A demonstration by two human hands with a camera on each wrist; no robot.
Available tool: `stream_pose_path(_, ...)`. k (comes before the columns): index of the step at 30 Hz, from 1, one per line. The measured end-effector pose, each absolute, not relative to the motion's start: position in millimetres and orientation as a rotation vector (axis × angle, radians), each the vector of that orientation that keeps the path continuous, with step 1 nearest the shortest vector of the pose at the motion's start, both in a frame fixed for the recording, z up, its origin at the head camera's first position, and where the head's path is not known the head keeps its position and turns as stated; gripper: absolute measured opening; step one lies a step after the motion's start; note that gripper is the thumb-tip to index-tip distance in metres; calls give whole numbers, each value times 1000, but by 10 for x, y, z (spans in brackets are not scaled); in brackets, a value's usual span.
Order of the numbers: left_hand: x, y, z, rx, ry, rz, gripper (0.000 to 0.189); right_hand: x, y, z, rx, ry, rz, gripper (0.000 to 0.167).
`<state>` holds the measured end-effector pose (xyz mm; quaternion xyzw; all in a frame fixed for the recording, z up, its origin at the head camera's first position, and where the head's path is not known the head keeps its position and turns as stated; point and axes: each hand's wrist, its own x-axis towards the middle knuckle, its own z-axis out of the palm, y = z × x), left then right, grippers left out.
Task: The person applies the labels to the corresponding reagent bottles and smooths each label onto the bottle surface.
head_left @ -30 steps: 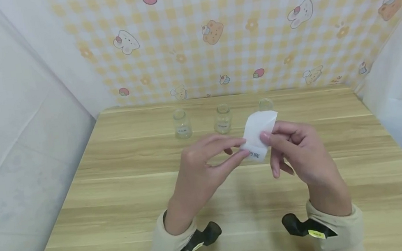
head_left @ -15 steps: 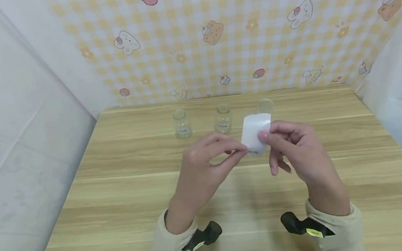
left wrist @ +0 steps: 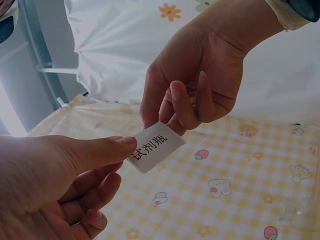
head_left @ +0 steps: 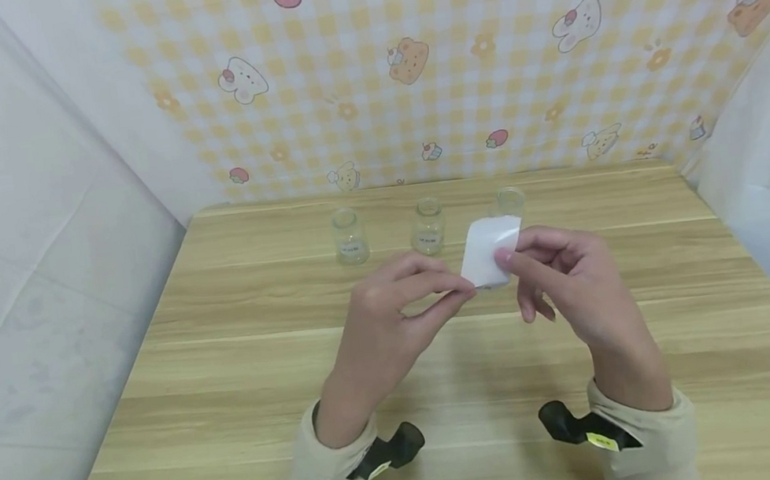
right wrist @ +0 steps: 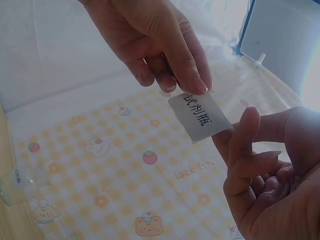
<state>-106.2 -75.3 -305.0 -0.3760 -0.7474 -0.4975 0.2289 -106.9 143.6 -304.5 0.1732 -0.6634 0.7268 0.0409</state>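
Observation:
Both hands hold a small white paper label (head_left: pixel 485 254) in front of me, over the wooden table. My left hand (head_left: pixel 389 315) pinches its lower left corner between thumb and forefinger. My right hand (head_left: pixel 583 285) grips the right side, thumb on the blank face that shows in the head view. Dark printed characters cover the other face of the label (left wrist: pixel 159 146), seen in the left wrist view. From the right wrist the same print shows on the label (right wrist: pixel 201 118), with the left thumb over its upper edge.
A glass bottle (head_left: pixel 350 236) with a printed label stands at the back of the table (head_left: pixel 230 384). Another labelled bottle (head_left: pixel 428 227) stands to its right. A third glass vessel (head_left: pixel 511 199) is mostly hidden behind the label. A checked cloth (head_left: pixel 366 76) hangs behind.
The label has tilted and flattened. Its curled lower strip with print, seen earlier in the head view, is now turned out of sight. Both hands stay nearly in place.

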Motion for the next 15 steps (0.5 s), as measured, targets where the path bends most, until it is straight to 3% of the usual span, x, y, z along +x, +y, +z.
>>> stream_pose_path(15, -1048, -776, -3021, -1033, -2086, -1354, 13, -1081, 1446, -3040, 465, -2084, 2213, 14)
